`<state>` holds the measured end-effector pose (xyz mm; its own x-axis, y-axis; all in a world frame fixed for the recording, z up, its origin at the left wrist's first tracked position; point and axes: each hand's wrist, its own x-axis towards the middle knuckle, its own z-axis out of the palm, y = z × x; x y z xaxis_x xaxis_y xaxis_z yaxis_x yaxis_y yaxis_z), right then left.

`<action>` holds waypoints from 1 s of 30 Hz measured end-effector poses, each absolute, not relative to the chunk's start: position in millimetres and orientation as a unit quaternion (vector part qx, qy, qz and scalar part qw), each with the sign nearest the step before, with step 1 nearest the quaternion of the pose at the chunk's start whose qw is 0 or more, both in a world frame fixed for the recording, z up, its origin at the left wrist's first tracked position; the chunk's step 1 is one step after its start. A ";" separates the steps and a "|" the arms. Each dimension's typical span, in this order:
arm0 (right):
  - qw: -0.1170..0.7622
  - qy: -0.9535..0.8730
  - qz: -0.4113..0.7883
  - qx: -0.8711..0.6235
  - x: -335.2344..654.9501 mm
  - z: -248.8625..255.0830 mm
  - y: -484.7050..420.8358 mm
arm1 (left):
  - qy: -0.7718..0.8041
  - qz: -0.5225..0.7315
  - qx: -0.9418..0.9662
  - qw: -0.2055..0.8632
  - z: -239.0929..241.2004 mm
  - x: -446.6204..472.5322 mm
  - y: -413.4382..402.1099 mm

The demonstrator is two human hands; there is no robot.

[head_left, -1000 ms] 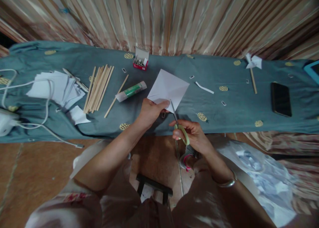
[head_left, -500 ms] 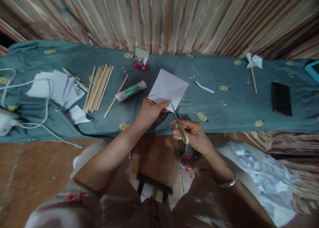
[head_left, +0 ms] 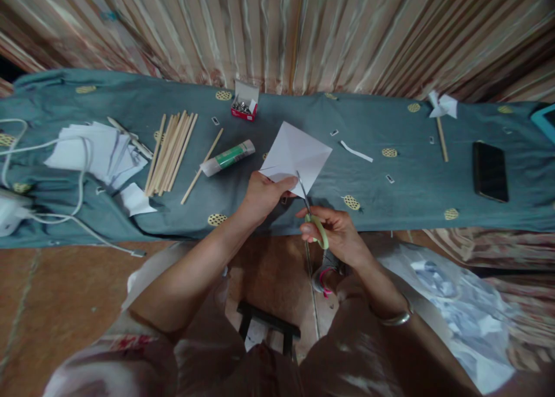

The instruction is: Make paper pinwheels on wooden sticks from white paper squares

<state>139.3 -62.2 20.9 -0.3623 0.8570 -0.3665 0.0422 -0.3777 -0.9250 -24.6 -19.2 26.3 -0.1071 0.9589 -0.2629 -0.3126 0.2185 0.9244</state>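
Note:
My left hand [head_left: 266, 196] pinches a white square sheet of paper [head_left: 299, 145] near its lower left edge, thumb on top. A cut slit shows at the paper's left corner, and faint creases meet about its middle. In my right hand [head_left: 332, 230] is a pair of scissors [head_left: 319, 229] with pale green handles. The blades reach into the paper's lower corner, close to my left thumb. To the left of the paper lies a green and white glue stick [head_left: 229, 157], its end over a single wooden stick [head_left: 191, 189].
Several wooden sticks [head_left: 173, 154] lie beside a stack of paper sheets [head_left: 93, 151] and a white cable [head_left: 82, 183]. A red box of small metal pieces [head_left: 244, 107] stands behind. Rightward are a paper strip [head_left: 356, 152], a paper pinwheel [head_left: 442, 105] and a phone [head_left: 489, 171].
The paper has shifted slightly to the right, with my left hand moving along with it. The scissors stay in the paper's lower corner, nearly where they were.

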 end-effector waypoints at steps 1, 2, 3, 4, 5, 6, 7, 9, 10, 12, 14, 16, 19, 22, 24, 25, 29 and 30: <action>0.301 -0.468 0.678 -0.480 139.3 21.0 -62.1 | 0.514 0.538 0.316 0.589 26.3 -24.4 -19.5; 0.302 -0.467 0.678 -0.481 139.3 21.1 -62.1 | 0.515 0.535 0.317 0.590 26.3 -24.2 -19.8; 0.303 -0.466 0.678 -0.481 139.3 21.1 -61.9 | 0.516 0.532 0.319 0.590 26.4 -24.2 -20.1; 0.305 -0.465 0.678 -0.481 139.4 21.0 -61.8 | 0.516 0.532 0.320 0.591 26.5 -24.2 -20.4; 0.305 -0.466 0.677 -0.481 139.4 20.9 -61.7 | 0.514 0.532 0.320 0.591 26.7 -24.3 -20.6; 0.305 -0.469 0.675 -0.480 139.4 20.8 -61.7 | 0.512 0.534 0.320 0.592 26.9 -24.4 -20.7; 0.305 -0.472 0.673 -0.480 139.4 20.7 -61.7 | 0.511 0.536 0.319 0.592 27.2 -24.4 -20.8; 0.304 -0.478 0.668 -0.482 139.2 20.7 -61.7 | 0.513 0.535 0.315 0.593 27.7 -24.3 -20.8; 0.305 -0.480 0.666 -0.483 139.0 20.9 -61.8 | 0.516 0.533 0.315 0.592 28.0 -24.1 -20.9; 0.306 -0.478 0.665 -0.486 138.7 21.4 -61.8 | 0.523 0.528 0.316 0.590 28.2 -23.6 -21.1; 0.308 -0.471 0.667 -0.488 138.5 21.9 -61.6 | 0.526 0.527 0.318 0.587 28.0 -23.1 -21.5; 0.308 -0.468 0.670 -0.486 138.7 22.0 -61.4 | 0.525 0.529 0.319 0.586 27.6 -22.8 -21.8; 0.308 -0.470 0.670 -0.486 139.1 21.0 -61.2 | 0.522 0.528 0.320 0.588 27.2 -22.5 -21.6; 0.312 -0.461 0.672 -0.489 138.9 20.3 -61.2 | 0.521 0.526 0.318 0.592 27.5 -22.2 -21.3; 0.313 -0.449 0.676 -0.493 138.3 20.7 -61.2 | 0.518 0.527 0.315 0.595 28.0 -21.9 -21.3; 0.313 -0.444 0.678 -0.495 137.9 21.1 -61.1 | 0.515 0.528 0.313 0.598 28.2 -21.8 -21.3; 0.313 -0.436 0.675 -0.506 136.7 22.7 -60.9 | 0.506 0.532 0.312 0.603 28.8 -21.8 -21.2; 0.314 -0.437 0.673 -0.507 136.7 22.7 -60.9 | 0.507 0.532 0.313 0.602 28.7 -21.9 -21.1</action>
